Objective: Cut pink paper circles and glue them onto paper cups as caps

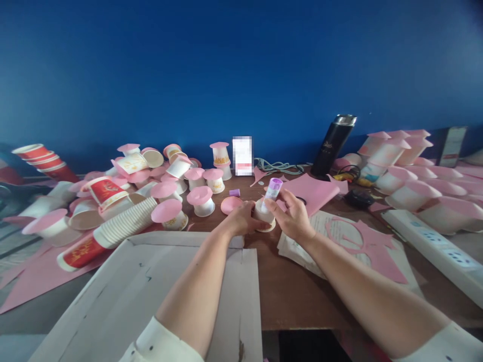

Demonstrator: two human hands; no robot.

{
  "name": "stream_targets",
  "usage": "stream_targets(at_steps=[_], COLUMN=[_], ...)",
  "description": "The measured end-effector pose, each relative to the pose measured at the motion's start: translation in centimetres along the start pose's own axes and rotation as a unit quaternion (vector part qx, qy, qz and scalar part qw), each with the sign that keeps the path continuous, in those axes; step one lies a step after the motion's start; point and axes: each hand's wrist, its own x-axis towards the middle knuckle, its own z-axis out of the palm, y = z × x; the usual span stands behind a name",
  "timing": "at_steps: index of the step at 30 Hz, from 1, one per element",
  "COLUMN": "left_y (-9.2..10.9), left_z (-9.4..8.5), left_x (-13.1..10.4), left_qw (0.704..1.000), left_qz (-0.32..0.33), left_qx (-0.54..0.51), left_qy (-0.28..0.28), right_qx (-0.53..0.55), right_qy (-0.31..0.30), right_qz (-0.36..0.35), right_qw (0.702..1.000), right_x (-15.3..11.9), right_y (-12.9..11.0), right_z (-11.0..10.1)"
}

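My left hand (244,219) is closed round a white paper cup (265,213) that stands upside down on the brown table. In my right hand (294,215) is a glue stick (272,191) with a purple end, tilted over the cup's base. Whether its tip touches the cup is hidden by my fingers. A purple cap (234,192) lies behind my left hand. Just left of the cup is a round pink paper disc (231,205). Upturned cups topped with pink discs, such as one cup (204,207), stand farther left.
A stack of paper cups (109,234) lies at left beside a grey board (162,281). Pink paper scraps (311,193) and printed sheets (320,231) lie to the right. A black flask (332,146), a power strip (433,246) and more pink-topped cups (415,193) are beyond.
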Motion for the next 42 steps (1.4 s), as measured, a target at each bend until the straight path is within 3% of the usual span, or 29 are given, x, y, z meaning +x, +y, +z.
stream_targets(at_steps=[5, 9, 12, 15, 20, 25, 30, 33, 38, 42], left_y=[-0.05, -0.03, -0.12, -0.17, 0.03, 0.08, 0.09, 0.12, 0.06, 0.07], left_z=[0.12, 0.09, 0.04, 0.04, 0.09, 0.08, 0.03, -0.02, 0.01, 0.04], left_x=[0.06, -0.03, -0.12, -0.12, -0.04, -0.11, -0.18, -0.14, -0.05, -0.11], left_qw=[1.0, 1.0, 1.0, 1.0, 1.0, 1.0, 0.999, 0.999, 0.999, 1.0], left_qz=[-0.002, -0.003, 0.006, 0.022, 0.014, -0.003, 0.01, 0.009, 0.001, 0.008], left_qx=[0.01, -0.001, -0.013, -0.011, -0.023, -0.029, -0.03, -0.029, -0.033, -0.03], left_qy=[0.009, 0.01, -0.003, 0.0, -0.011, -0.002, -0.008, -0.011, -0.013, -0.006], right_qx=[0.123, 0.032, -0.094, -0.145, -0.095, -0.057, -0.113, -0.081, -0.035, -0.107], right_qy=[0.069, 0.058, 0.042, 0.016, -0.01, 0.037, 0.024, 0.005, 0.089, 0.068], right_qz=[0.049, 0.024, -0.046, -0.092, -0.068, -0.023, -0.048, -0.046, -0.009, -0.032], right_qw=[0.989, 0.998, 0.994, 0.985, 0.993, 0.997, 0.992, 0.996, 0.995, 0.991], right_x=[0.11, 0.22, 0.28, 0.31, 0.21, 0.24, 0.25, 0.05, 0.02, 0.22], right_y=[0.09, 0.57, 0.78, 0.51, 0.26, 0.79, 0.23, -0.06, 0.41, 0.64], right_z=[0.21, 0.05, 0.04, 0.15, 0.28, 0.02, 0.04, 0.19, -0.15, -0.28])
